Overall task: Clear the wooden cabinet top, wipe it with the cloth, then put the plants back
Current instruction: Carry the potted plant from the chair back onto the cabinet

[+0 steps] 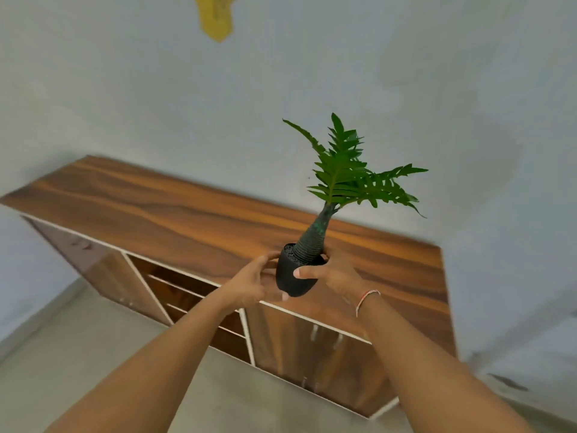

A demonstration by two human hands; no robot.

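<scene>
Plant [342,179]: in black pot [292,278], tilted right, held in the air between both hands.
Left hand [254,281]: fingers curled round pot's left side.
Right hand [332,273]: fingers clamped on pot's right side, thumb across front.
Cabinet top [175,210]: bare wood, below and beyond the fingers.
</scene>
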